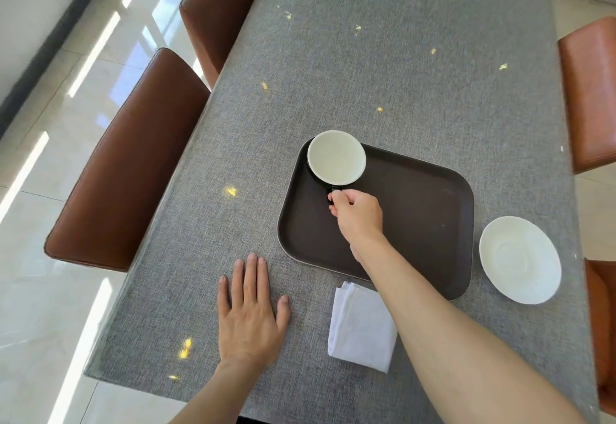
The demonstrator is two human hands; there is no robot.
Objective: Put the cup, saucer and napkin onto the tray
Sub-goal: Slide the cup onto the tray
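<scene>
The dark brown rectangular plastic tray (416, 217) lies on the grey woven tablecloth (383, 67) and holds only the cup with a white inside and dark outside (336, 157), which sits at the tray's far left corner, its bowl empty. The right hand (358, 215) pinches the cup's dark handle between fingertips and thumb; the handle is mostly hidden by the fingers, and whether the cup's base touches the tray or hangs just above it is hard to say. The right forearm crosses the tray's near edge and covers one corner of the folded white cloth napkin (361, 327), which lies on the tablecloth just nearer than the tray. The round white ceramic saucer (520, 259) rests off the tray, just beside its right edge. The left hand (250, 313) lies flat, fingers spread, left of the tray's near corner. Brown leather chairs (123, 170) line the table beyond the tray's left side.
</scene>
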